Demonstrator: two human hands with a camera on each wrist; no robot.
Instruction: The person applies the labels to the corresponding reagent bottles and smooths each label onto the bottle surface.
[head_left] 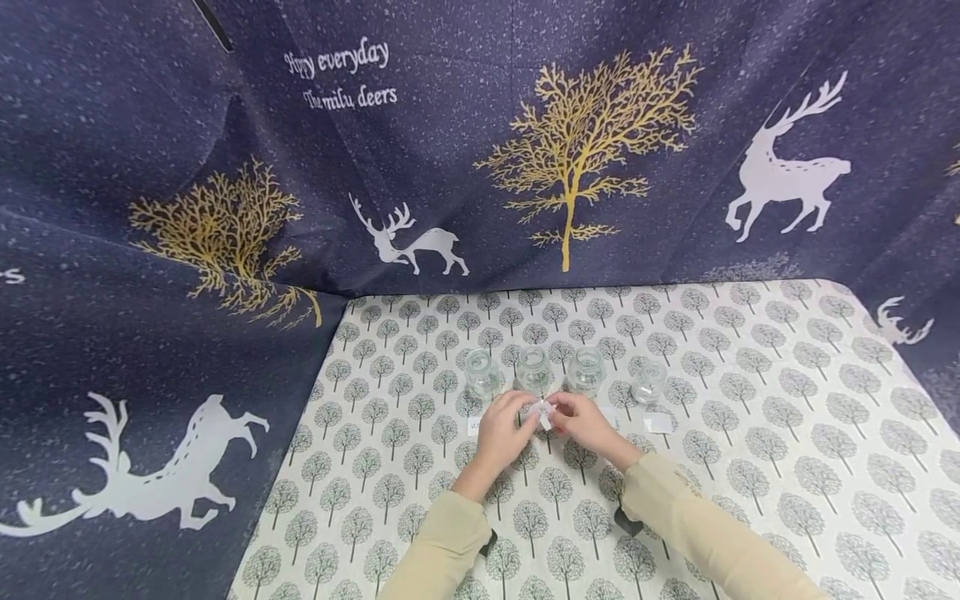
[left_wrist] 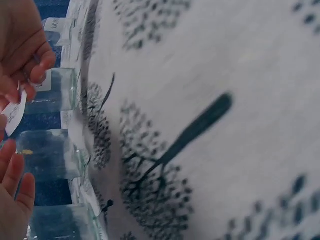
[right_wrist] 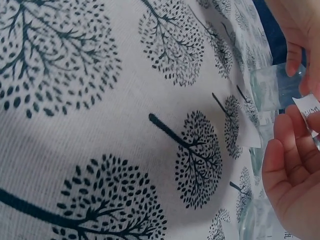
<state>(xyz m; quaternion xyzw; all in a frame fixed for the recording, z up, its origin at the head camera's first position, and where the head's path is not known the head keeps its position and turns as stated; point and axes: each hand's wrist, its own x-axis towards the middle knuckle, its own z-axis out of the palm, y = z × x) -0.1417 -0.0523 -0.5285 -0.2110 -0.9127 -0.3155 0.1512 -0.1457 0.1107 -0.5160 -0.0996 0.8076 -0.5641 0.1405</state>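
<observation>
Together, the left hand (head_left: 504,432) and the right hand (head_left: 585,422) held a small white paper slip (head_left: 542,412) between their fingertips, just in front of the second jar (head_left: 534,372) from the left. Each hand was closed to a narrow pinch, thumb and finger meeting on the slip, with no other thing in its grip. The slip was raised and tilted, and dark writing showed on it in the right wrist view, too small to make out surely.

The first jar (head_left: 483,377) and the third jar (head_left: 587,372) stood upright on either side of the second, near it but apart; the fourth jar (head_left: 649,383), smaller, stood farther right. All were clear glass. One paper label (head_left: 473,426) lay before the first jar, beside the left hand, and another label (head_left: 657,423) lay before the fourth.

Beneath everything spread a white tablecloth (head_left: 360,467) printed with dark trees; behind it hung a navy curtain (head_left: 450,150) with white deer and golden trees. Both arms wore pale yellow sleeves (head_left: 442,546).
</observation>
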